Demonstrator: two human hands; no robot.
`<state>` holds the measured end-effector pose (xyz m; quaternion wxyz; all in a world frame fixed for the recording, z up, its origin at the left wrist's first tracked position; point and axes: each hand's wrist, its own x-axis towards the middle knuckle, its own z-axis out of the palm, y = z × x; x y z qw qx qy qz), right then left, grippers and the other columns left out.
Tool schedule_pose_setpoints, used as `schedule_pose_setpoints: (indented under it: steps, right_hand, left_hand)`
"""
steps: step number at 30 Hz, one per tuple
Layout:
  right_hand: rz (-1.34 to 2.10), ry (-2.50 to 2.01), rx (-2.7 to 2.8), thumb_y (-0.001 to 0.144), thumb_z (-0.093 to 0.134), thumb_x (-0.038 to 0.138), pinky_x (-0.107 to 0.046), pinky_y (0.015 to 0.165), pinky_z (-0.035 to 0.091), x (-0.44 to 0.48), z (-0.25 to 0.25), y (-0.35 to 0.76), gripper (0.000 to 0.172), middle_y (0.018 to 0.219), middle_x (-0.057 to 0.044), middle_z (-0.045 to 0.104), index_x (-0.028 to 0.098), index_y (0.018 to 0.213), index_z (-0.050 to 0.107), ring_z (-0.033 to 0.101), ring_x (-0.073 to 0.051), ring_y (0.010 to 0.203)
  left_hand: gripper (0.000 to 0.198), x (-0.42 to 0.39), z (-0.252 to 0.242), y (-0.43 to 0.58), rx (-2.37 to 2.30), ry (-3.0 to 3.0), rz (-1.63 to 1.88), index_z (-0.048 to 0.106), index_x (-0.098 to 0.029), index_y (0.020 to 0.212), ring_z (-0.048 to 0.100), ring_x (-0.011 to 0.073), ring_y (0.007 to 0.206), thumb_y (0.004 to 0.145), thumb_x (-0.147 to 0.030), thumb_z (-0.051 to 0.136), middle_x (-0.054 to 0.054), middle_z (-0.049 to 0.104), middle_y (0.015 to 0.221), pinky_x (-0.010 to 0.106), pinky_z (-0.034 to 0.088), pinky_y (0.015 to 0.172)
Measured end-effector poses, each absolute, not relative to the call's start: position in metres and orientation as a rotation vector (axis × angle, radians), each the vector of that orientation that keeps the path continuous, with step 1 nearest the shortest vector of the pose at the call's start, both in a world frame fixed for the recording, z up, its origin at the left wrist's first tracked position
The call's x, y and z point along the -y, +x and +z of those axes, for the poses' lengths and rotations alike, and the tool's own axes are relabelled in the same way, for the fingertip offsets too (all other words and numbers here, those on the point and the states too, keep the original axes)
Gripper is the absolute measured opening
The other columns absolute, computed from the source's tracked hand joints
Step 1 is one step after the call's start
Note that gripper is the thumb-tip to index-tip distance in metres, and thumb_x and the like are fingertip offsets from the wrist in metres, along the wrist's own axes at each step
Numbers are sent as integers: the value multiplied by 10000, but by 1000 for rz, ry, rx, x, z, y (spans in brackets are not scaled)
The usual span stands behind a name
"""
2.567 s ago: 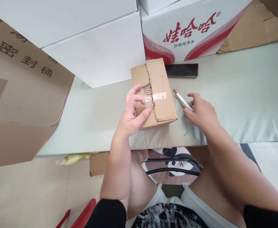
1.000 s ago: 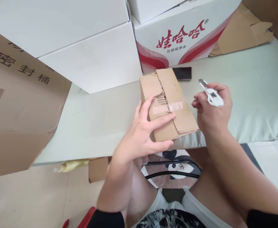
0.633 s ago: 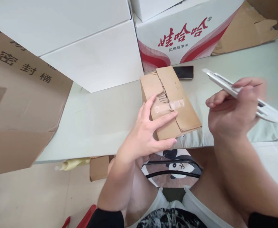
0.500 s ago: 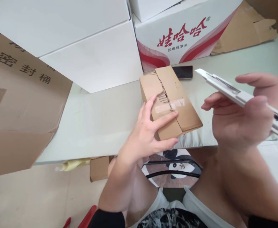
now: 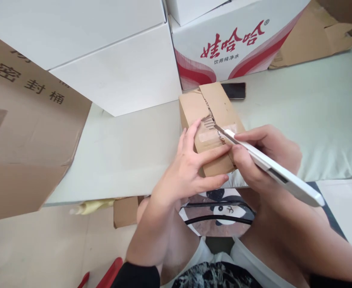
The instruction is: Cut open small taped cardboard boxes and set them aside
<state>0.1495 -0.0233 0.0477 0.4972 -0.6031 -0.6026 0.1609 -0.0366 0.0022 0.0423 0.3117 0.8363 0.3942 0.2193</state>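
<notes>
A small brown cardboard box [image 5: 217, 99] lies on the pale green table cover, with a ragged seam along its top and clear tape across it. My left hand [image 5: 190, 162] rests on the box's near left part, fingers spread over its top and side. My right hand [image 5: 268, 154] is closed round a white box cutter [image 5: 268, 162]. The cutter's blade tip touches or hovers just over the seam near the tape; I cannot tell which. Both hands partly cover the box's near end.
A black phone [image 5: 236, 91] lies just behind the box. White cartons [image 5: 118, 68] and a red-and-white water carton [image 5: 224, 44] stand at the back. On the left is a large brown carton [image 5: 28, 132]; flattened cardboard [image 5: 314, 38] lies at back right.
My right hand has moved left and down with the box cutter, bringing its blade from the air at the right to the seam of the box. My left hand stays on the box.
</notes>
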Motion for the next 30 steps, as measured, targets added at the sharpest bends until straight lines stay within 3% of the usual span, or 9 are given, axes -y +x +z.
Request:
schedule_pose_setpoints:
  steps: [5,18,30]
  right_hand:
    - [382,-1537,1416,802,652,294,-317,477,481,24,49,148,77,588,34,631,308,770,583,556,-161,492]
    - [320,-1624,1495,823,627,310,-356,607,536,22,47,147,16,682,11,663,299,820,616,618,-183,584]
    - [288,-1508,1560,777,599,246,-282,545,477,15,48,146,17,573,44,599,256,764,596,523,-124,484]
  left_hand:
    - [595,-3,42,-36,-1045,2201,582,656,-378,1384,85,421,1616,816,-465,810,-25,61,1735,597,284,1292]
    - [571,-3,44,-37,-1032,2199,552,663,-359,1373,108,427,1609,828,-465,797,-1,63,1729,604,296,1284]
    - [553,-3,39,-37,-998,2172,587,664,-337,1375,99,429,1608,843,-431,782,3,12,1726,596,226,1306]
